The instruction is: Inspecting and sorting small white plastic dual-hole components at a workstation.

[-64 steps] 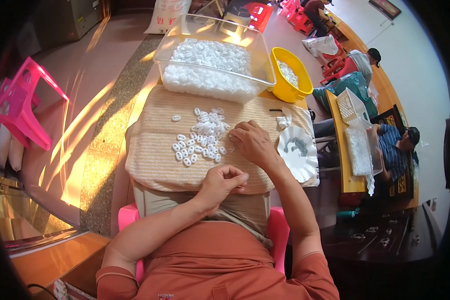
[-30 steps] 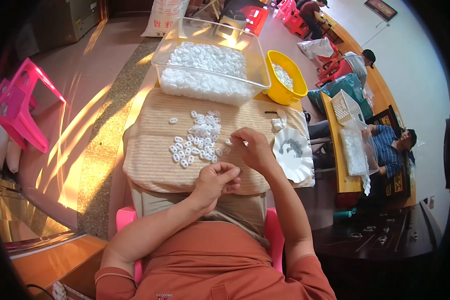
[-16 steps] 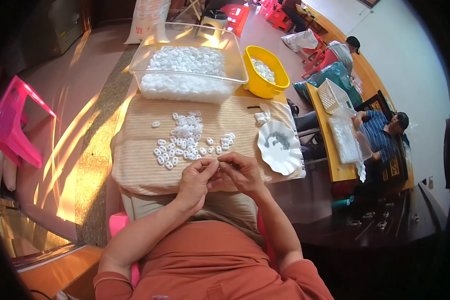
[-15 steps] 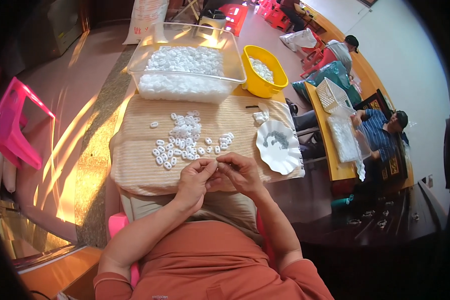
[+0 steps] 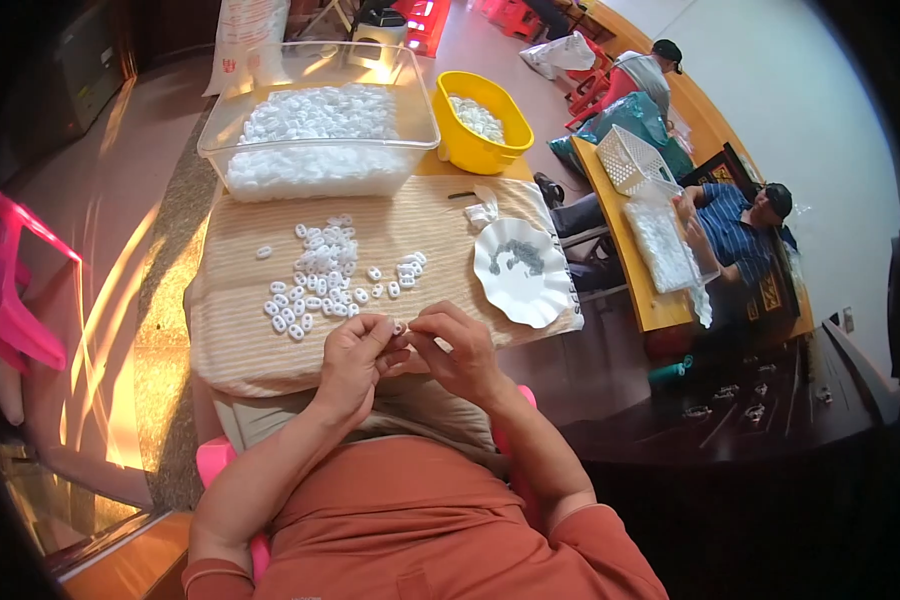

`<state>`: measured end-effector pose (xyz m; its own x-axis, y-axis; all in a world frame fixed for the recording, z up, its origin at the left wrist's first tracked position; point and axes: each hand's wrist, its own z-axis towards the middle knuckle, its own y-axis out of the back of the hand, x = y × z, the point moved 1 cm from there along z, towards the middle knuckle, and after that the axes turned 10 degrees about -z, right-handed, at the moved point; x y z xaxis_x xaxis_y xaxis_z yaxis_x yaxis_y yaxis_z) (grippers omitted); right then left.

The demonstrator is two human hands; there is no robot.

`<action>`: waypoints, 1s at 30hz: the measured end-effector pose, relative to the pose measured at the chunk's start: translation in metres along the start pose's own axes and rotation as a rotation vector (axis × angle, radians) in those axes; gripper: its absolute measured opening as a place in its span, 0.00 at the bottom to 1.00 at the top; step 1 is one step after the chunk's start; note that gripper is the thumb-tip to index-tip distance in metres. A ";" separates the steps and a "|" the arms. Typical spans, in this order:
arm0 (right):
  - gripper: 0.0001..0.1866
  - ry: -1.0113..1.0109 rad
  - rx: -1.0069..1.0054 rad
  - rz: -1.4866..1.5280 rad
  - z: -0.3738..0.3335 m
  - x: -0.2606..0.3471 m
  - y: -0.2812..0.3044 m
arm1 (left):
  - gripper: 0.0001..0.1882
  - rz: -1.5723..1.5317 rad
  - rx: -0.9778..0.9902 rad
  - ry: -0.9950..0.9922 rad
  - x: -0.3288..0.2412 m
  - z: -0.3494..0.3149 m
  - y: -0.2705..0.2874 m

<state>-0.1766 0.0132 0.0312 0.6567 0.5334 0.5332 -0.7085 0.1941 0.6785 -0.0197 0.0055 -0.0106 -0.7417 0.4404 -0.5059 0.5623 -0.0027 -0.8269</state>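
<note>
Over the near edge of the striped cloth (image 5: 245, 355), my left hand (image 5: 353, 362) is closed, pinching a small white oval plastic piece (image 5: 399, 327) between thumb and fingers. My right hand (image 5: 457, 352) comes up beside it, thumb and fingertips pressed together at the piece; whatever they hold is too small to make out. Beyond my left hand lies a loose pile of the same white two-hole pieces (image 5: 325, 262). A smaller cluster (image 5: 407, 270) sits right of the pile. At the right, a white wavy-edged plate (image 5: 530, 303) carries tiny grey bits (image 5: 520, 257).
At the table's far side stand a large clear tub (image 5: 320, 160) of white pieces and a yellow basin (image 5: 453, 140). A crumpled white wrapper (image 5: 483, 208) lies behind the plate. A pink stool (image 5: 20, 290) stands left. Another person (image 5: 735, 230) sits at a table (image 5: 615, 240) on the right.
The view has shifted, so the table appears further left. My hands have parted slightly at the fingertips, and the white piece now shows between them.
</note>
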 end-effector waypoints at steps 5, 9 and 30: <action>0.07 -0.140 -0.076 -0.159 0.001 -0.025 0.039 | 0.04 0.005 -0.053 -0.024 -0.006 -0.003 -0.003; 0.07 -0.289 -0.117 -0.429 -0.009 -0.090 0.077 | 0.05 0.019 -0.051 0.003 -0.004 -0.003 -0.005; 0.08 -0.254 0.239 -0.774 0.012 -0.136 0.102 | 0.07 0.055 -0.032 0.037 0.002 -0.003 -0.002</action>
<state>-0.3357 -0.0495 0.0339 0.9922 0.1149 -0.0475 0.0194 0.2341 0.9720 -0.0213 0.0095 -0.0090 -0.6956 0.4730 -0.5407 0.6140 0.0007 -0.7893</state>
